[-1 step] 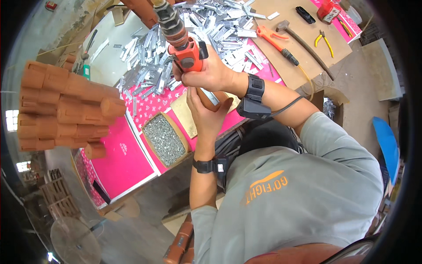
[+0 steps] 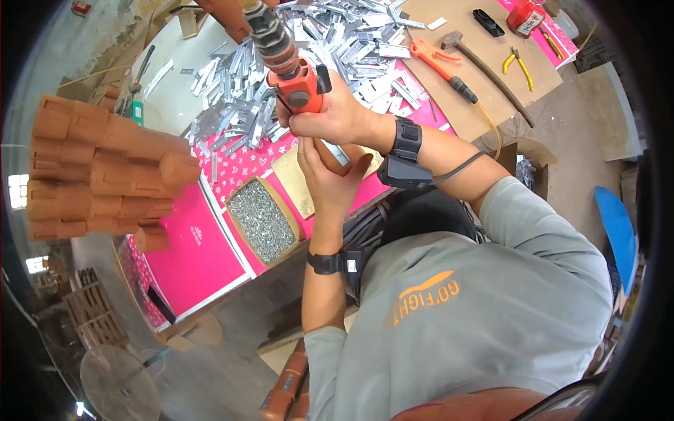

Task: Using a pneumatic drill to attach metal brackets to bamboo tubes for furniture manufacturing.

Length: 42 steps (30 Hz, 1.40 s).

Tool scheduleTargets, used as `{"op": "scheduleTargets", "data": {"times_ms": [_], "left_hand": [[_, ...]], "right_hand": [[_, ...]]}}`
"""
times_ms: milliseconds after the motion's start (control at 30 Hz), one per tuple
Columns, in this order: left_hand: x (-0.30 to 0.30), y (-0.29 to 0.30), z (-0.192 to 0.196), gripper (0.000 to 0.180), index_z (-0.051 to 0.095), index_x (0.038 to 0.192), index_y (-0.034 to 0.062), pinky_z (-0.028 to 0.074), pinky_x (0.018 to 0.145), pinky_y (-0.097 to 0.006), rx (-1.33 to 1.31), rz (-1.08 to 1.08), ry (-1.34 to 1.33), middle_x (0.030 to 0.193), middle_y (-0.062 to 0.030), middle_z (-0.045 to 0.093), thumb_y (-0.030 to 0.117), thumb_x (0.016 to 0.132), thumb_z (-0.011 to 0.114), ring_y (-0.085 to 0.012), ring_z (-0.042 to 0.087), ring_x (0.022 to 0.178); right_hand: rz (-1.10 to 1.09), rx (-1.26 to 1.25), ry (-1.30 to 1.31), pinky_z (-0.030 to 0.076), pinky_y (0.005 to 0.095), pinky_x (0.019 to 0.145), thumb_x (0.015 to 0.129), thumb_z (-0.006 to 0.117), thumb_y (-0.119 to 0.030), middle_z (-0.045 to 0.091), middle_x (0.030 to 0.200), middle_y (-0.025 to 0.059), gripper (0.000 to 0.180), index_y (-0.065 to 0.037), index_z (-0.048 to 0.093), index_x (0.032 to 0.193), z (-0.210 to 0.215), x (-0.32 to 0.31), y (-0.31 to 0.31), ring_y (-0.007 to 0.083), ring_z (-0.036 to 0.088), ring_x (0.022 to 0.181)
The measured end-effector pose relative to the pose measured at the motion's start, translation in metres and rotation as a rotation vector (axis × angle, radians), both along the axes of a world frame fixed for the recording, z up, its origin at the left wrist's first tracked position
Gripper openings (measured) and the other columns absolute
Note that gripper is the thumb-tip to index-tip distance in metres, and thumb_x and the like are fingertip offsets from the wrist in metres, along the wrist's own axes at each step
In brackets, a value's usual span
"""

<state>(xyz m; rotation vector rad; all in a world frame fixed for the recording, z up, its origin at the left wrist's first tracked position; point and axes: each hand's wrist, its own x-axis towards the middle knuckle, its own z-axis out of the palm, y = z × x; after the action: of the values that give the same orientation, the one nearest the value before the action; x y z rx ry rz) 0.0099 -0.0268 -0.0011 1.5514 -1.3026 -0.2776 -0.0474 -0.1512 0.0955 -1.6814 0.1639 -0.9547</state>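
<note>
Gripping an orange driver (image 2: 298, 84) in the right hand (image 2: 337, 116), fingers wrapped tight round its body, bit end hidden behind the knuckles. Cupping a brown wooden piece (image 2: 330, 156) with a metal bracket (image 2: 339, 153) in the left hand (image 2: 324, 179), just at 6 o'clock of the right, the two hands touching over the work. Holding all of it up off the bench, at about 11 o'clock from the chest.

Judging the step as driving a screw through the bracket into the wood. Doing it well: keeping the driver square to the bracket face, pressing straight along the bit, bracing the wood firmly in the left palm, keeping the left fingertips clear of the bit's line, easing off once the head seats. Not able to tell whether a screw is already on the bit.

Lying at 8 o'clock of the hands, near: a tray of screws (image 2: 263, 221) on the pink bench (image 2: 189, 259). Spreading at 12 o'clock: a heap of brackets (image 2: 351, 49). Resting at 2 o'clock, well apart, on brown board: a second orange tool (image 2: 439, 63) with cable, a hammer (image 2: 484, 67), yellow pliers (image 2: 518, 67). Standing at 9 o'clock, well apart: a stack of wooden blocks (image 2: 98, 172).
</note>
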Motion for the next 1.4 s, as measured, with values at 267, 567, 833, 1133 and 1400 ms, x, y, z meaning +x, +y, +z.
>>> {"op": "scheduleTargets", "data": {"times_ms": [267, 567, 833, 1133, 1400], "left_hand": [[0.0, 0.003, 0.002, 0.113, 0.027, 0.148, -0.0047, 0.034, 0.11, -0.05, 0.061, 0.014, -0.097, 0.145, -0.0249, 0.04, 0.024, 0.061, 0.094, -0.0428, 0.038, 0.133], [-0.002, 0.003, 0.047, 0.11, 0.033, 0.144, -0.0061, 0.034, 0.109, -0.05, 0.261, 0.024, -0.503, 0.139, -0.0278, 0.043, 0.037, 0.061, 0.091, -0.0435, 0.042, 0.128], [0.013, -0.001, 0.066, 0.093, 0.045, 0.137, 0.0036, 0.041, 0.099, -0.046, 0.38, -0.149, -0.424, 0.121, -0.0208, 0.047, 0.033, 0.061, 0.087, -0.0385, 0.047, 0.113], [0.051, 0.016, 0.024, 0.11, 0.023, 0.152, 0.0033, 0.026, 0.119, -0.044, 0.337, -0.369, 0.29, 0.152, -0.0202, 0.033, 0.018, 0.067, 0.091, -0.0318, 0.031, 0.144], [0.071, 0.015, 0.036, 0.09, 0.027, 0.153, 0.0025, 0.027, 0.118, -0.043, 0.438, -0.452, 0.168, 0.152, -0.018, 0.038, 0.02, 0.082, 0.081, -0.03, 0.034, 0.144]], "right_hand": [[0.098, 0.184, -0.096, 0.053, 0.0308, 0.073, 0.073, 0.06, 0.002, 0.064, 0.087, 0.0065, 0.039, -0.002, 0.054, 0.111, -0.009, 0.002, 0.001, 0.0137, 0.063, 0.08], [-0.002, 0.283, -0.045, 0.054, 0.0307, 0.082, 0.074, 0.065, 0.0, 0.07, 0.102, 0.009, 0.038, 0.002, 0.062, 0.112, 0.025, -0.032, 0.005, 0.0141, 0.066, 0.092], [0.004, 0.192, 0.242, 0.051, 0.0288, 0.086, 0.076, 0.068, -0.005, 0.07, 0.094, 0.0051, 0.027, 0.001, 0.068, 0.102, 0.012, -0.069, 0.004, 0.0108, 0.064, 0.09], [0.042, 0.17, 0.093, 0.05, 0.0277, 0.082, 0.072, 0.063, -0.002, 0.071, 0.093, 0.005, 0.028, -0.001, 0.07, 0.099, -0.019, -0.068, 0.008, 0.0106, 0.062, 0.086], [-0.016, 0.241, 0.066, 0.049, 0.0277, 0.08, 0.074, 0.061, -0.002, 0.069, 0.09, 0.0044, 0.025, -0.001, 0.068, 0.098, -0.043, -0.074, 0.011, 0.0093, 0.061, 0.085]]}}
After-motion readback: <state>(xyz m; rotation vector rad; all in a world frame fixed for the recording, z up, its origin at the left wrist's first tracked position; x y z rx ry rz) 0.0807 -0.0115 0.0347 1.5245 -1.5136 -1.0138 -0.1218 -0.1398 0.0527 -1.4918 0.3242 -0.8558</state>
